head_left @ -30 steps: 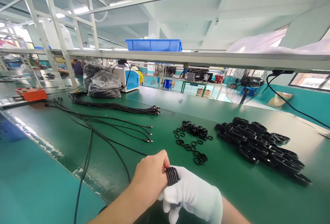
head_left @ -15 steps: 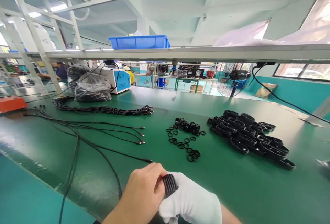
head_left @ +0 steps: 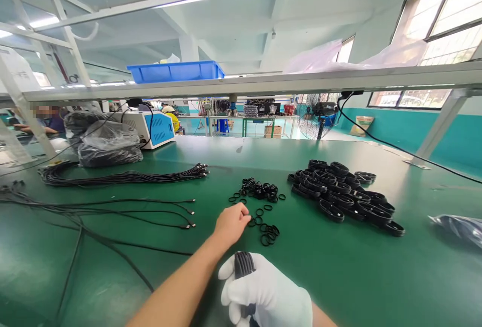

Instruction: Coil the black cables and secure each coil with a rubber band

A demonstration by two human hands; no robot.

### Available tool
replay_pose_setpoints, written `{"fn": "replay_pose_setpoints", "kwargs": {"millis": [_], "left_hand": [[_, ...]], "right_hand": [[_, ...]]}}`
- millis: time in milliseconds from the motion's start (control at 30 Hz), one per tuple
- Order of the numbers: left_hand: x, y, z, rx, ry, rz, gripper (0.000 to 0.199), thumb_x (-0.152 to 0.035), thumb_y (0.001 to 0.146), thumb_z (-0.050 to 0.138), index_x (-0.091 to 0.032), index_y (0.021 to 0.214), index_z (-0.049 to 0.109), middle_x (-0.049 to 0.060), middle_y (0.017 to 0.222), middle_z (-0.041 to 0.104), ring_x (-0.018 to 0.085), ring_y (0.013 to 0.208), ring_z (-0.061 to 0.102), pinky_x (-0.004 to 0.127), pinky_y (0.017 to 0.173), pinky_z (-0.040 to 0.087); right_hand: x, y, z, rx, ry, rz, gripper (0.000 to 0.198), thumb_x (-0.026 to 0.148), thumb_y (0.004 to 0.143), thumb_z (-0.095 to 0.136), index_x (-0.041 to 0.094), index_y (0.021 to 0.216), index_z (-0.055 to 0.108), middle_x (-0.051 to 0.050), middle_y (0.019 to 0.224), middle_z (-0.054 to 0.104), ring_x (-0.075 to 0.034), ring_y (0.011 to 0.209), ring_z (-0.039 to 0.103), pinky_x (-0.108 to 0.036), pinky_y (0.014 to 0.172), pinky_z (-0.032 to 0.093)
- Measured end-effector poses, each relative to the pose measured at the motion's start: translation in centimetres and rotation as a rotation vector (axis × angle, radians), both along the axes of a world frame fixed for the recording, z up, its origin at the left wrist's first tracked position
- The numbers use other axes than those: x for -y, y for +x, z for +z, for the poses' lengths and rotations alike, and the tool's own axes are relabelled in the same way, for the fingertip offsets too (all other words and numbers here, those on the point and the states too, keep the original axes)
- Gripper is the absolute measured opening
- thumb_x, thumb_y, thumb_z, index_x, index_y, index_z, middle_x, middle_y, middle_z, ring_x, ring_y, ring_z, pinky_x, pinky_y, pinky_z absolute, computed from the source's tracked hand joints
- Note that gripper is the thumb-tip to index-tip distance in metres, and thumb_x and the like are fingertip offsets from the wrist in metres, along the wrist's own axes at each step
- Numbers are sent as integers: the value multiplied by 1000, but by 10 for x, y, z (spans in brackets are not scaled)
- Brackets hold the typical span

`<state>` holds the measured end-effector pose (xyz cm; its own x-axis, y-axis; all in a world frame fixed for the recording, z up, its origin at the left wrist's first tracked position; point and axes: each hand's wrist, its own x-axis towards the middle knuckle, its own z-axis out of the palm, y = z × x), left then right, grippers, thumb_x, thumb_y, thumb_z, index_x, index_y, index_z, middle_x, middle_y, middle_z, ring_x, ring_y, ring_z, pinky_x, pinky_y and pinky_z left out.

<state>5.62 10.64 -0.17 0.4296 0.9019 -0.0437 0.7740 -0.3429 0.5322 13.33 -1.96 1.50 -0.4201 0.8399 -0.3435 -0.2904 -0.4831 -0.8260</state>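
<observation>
My left hand (head_left: pixel 232 224), bare, reaches forward over the green tabletop. Its fingers are closed together at the edge of the scattered small black rings (head_left: pixel 259 212); whether a ring is between the fingertips is hidden. Below it, my right hand (head_left: pixel 265 289), in a white glove, is wrapped around a coiled black cable (head_left: pixel 244 264), whose ribbed loops show above the thumb. A denser heap of black rings (head_left: pixel 260 189) lies beyond my left hand. To the right is a pile of coiled black cables (head_left: pixel 341 189).
Loose black cables (head_left: pixel 150 210) and a long cable bundle (head_left: pixel 124 178) lie on the left. Behind them are a plastic bag (head_left: pixel 111 141) and a blue-and-white machine (head_left: pixel 150 128). A blue bin (head_left: pixel 176 71) stands on the overhead shelf. At right lies a clear bag (head_left: pixel 461 227).
My left hand has left the coiled cable and moved forward to the rings. My right hand still holds the coil. The view has turned somewhat to the right.
</observation>
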Motion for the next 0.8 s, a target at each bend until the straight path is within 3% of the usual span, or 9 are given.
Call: {"fn": "replay_pose_setpoints", "kwargs": {"millis": [133,233,367,467,533,667,800], "left_hand": [[2,12,-11,-162,53,-35,25,-31,89,52,-16,108,56,6,109,59,18,93,59,39,80,50],[10,-1,-5,-248,37,-93,23,-31,88,52,-16,104,57,6,106,60,18,91,59,39,80,49],[25,-28,7,-241,27,-116,11,-24,83,56,-20,85,65,2,92,65,19,87,60,34,77,46],[45,-50,14,-142,46,-78,20,-20,80,50,-27,88,67,-2,87,69,18,85,61,28,72,44],[63,-62,18,-62,85,-8,24,-23,84,43,-26,93,65,-2,88,69,17,82,61,26,70,44],[98,-75,19,267,106,145,25,-30,86,42,-23,83,65,0,83,67,16,74,59,24,66,45],[112,-72,11,466,141,116,20,-26,84,49,-25,89,68,1,86,67,17,79,60,25,72,47]], "right_hand": [[-4,0,-4,-41,21,-17,33,19,47,60,14,79,52,1,58,57,-9,41,50,-21,36,38],[-7,1,-7,-52,-9,-72,31,19,49,62,13,78,53,-1,64,59,-11,49,55,-23,41,43],[-7,4,-12,-102,-31,-74,31,21,51,66,13,79,54,-3,67,59,-13,56,57,-27,46,47],[-6,4,-16,-142,-17,-63,32,23,53,68,13,81,55,-3,68,60,-13,56,57,-26,46,47],[-5,4,-16,-147,-11,-80,32,24,54,67,13,81,54,-3,68,60,-13,55,57,-25,44,46],[-4,0,-12,-73,13,-91,27,20,54,65,13,78,54,0,59,56,-12,51,55,-22,41,44],[-3,-5,-10,29,117,4,19,18,55,60,10,72,57,-1,56,54,-12,50,56,-20,41,46]]}}
